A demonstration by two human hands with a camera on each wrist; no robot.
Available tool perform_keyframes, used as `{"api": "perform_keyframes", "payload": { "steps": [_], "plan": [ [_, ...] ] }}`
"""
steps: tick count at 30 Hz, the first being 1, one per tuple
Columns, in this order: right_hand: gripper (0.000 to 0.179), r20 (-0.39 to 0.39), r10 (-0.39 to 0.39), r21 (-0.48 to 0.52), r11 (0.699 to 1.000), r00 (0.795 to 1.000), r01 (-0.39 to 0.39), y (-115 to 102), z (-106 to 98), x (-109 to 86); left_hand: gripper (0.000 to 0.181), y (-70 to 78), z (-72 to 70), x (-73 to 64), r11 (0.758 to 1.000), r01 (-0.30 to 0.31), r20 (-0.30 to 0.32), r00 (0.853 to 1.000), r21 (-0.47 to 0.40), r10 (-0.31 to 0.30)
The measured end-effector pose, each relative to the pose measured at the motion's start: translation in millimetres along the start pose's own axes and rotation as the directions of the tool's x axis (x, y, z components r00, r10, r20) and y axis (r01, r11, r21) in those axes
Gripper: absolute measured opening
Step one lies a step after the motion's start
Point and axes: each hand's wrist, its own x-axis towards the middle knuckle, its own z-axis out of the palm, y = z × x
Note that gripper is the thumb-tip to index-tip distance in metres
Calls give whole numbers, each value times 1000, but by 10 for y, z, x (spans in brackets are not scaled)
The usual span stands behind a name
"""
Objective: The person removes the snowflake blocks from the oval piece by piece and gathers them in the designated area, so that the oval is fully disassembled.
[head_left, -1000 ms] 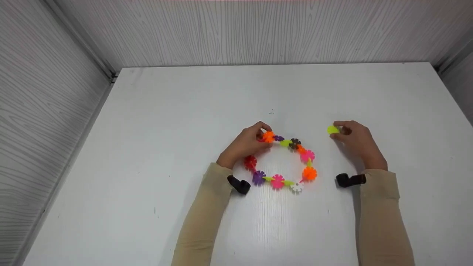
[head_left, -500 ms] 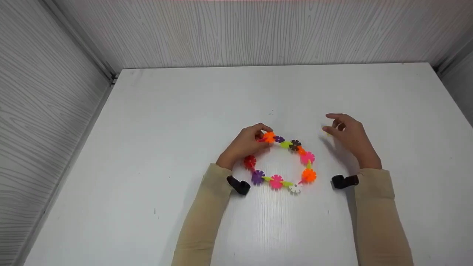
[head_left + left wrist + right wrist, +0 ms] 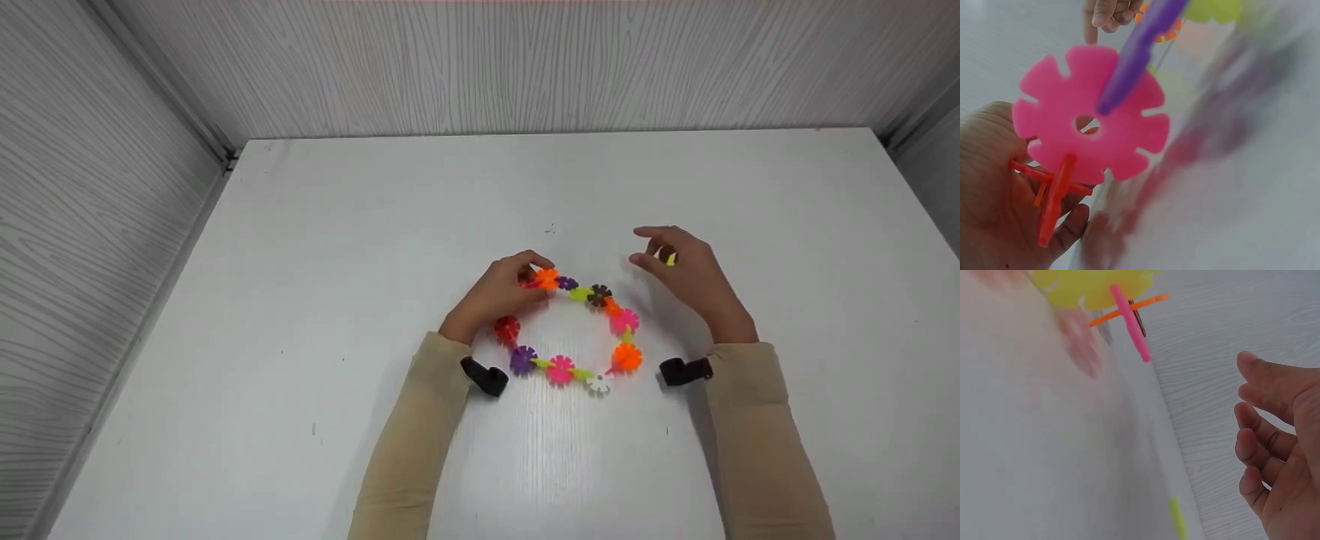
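Observation:
A ring of linked plastic snowflake discs [image 3: 561, 369], in pink, orange, purple, red, white and other colours, lies at the middle of the table. My left hand [image 3: 499, 289] pinches its upper left part near an orange disc [image 3: 547, 278]. In the left wrist view a pink disc [image 3: 1089, 146] and a purple one [image 3: 1143, 56] partly cover that grip. My right hand [image 3: 686, 270] is to the right of the ring, fingers loosely bent, holding nothing. Beside its thumb shows a bit of a yellow-green disc [image 3: 671, 259], which also appears as a yellow-green edge [image 3: 1177, 518] apart from the fingers.
The white tabletop [image 3: 337, 225] bears a few small dark marks. A wood-grain panel [image 3: 487, 67] rises behind it and another panel [image 3: 75, 247] stands at the left. Black wrist cameras [image 3: 486, 376] stick out from both sleeves.
My right hand has let go of the yellow-green disc and shifted left over it, its fingers parted. My left hand keeps its grip; the ring has barely moved.

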Motion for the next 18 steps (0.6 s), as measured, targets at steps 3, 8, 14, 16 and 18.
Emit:
{"api": "perform_keyframes", "payload": {
  "steps": [3, 8, 14, 16, 18],
  "plan": [
    [50, 6, -23, -4, 1000, 1000, 23, -45, 26, -2, 36, 5, 1, -3, 1000, -2, 1, 1000, -3, 2],
    [52, 28, -69, -2, 998, 997, 69, -104, 83, -2, 37, 17, 9, 0, 1000, 12, -3, 1000, -1, -12],
    [50, 82, -127, -9, 992, 989, 128, -191, 183, 2, 37, 59, 25, 0, 999, 54, -5, 999, -2, -54],
    [49, 105, -130, -7, 991, 986, 132, -220, 213, 2, 37, 59, 28, 1, 998, 57, -3, 998, -5, -57],
    [49, 132, -119, -1, 993, 984, 120, -250, 234, -4, 37, 57, 28, 2, 999, 51, -1, 999, -8, -51]
  ]
}}
